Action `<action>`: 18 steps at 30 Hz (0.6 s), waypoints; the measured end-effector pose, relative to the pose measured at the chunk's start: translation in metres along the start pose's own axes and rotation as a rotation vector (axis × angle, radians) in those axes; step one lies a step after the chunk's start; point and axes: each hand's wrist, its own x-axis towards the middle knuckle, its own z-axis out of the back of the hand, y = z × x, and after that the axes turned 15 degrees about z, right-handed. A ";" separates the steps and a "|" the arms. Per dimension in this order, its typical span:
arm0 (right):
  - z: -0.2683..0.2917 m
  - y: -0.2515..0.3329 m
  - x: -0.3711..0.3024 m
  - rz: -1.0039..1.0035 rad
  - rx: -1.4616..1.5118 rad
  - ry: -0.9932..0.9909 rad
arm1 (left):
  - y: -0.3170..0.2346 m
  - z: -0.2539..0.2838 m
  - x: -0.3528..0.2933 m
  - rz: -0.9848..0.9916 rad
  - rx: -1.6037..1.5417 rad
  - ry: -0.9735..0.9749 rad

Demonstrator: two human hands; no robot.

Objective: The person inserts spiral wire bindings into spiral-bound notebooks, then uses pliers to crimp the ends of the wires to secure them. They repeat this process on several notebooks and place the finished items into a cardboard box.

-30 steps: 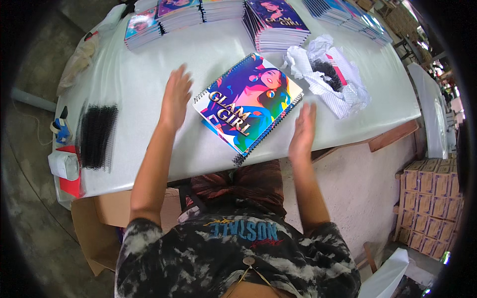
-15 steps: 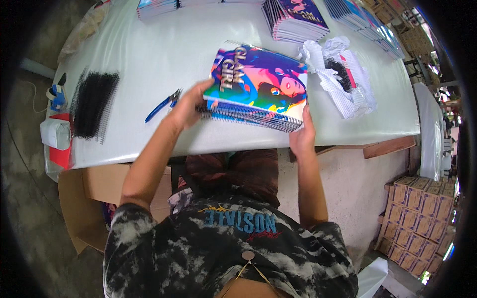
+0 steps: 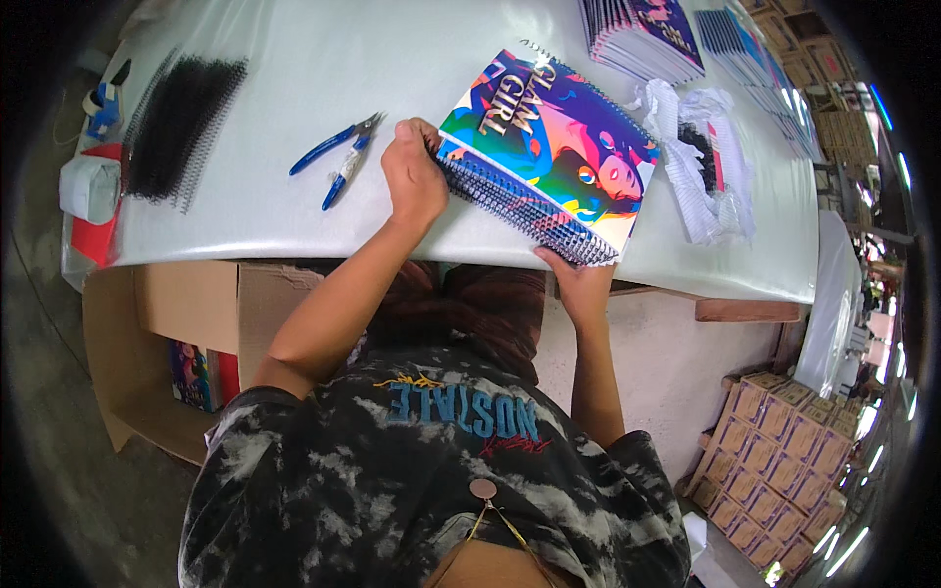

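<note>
At the near side of a white table, gripped from two ends: notebooks, stacked, lengthwise from far left to near right. Closed on the left end with the left hand; gripping the near right corner with the right hand, most fingers hidden. Nearer to neither. Farther left, untouched: pliers, spread open.
</note>
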 end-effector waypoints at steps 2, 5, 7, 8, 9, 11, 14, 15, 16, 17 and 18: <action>-0.005 0.000 -0.001 0.044 0.030 -0.018 | -0.003 -0.007 0.011 -0.087 0.060 -0.088; -0.014 0.016 0.000 0.132 0.027 -0.077 | -0.014 -0.011 0.032 0.017 0.107 -0.088; -0.024 0.036 0.002 0.196 -0.177 -0.135 | -0.012 -0.012 0.045 0.071 0.128 -0.091; -0.028 0.040 0.001 0.166 -0.144 -0.175 | -0.011 -0.014 0.050 0.058 0.141 -0.102; -0.032 0.040 -0.002 0.130 -0.107 -0.216 | -0.011 -0.014 0.051 0.046 0.159 -0.110; -0.034 0.031 -0.006 0.026 -0.017 -0.273 | -0.013 -0.009 0.045 0.064 0.146 -0.050; -0.026 0.038 -0.004 -0.169 0.479 -0.338 | -0.014 -0.006 0.044 -0.027 0.069 -0.107; -0.022 0.041 0.000 -0.018 0.491 -0.421 | -0.014 -0.012 0.045 -0.143 -0.031 -0.203; -0.017 0.043 0.004 0.134 0.502 -0.503 | -0.015 -0.016 0.046 -0.259 -0.131 -0.299; -0.014 0.045 0.009 0.288 0.511 -0.582 | -0.016 -0.017 0.049 -0.284 -0.148 -0.228; -0.013 0.046 0.015 0.301 0.477 -0.582 | -0.018 -0.015 0.049 -0.305 -0.162 -0.162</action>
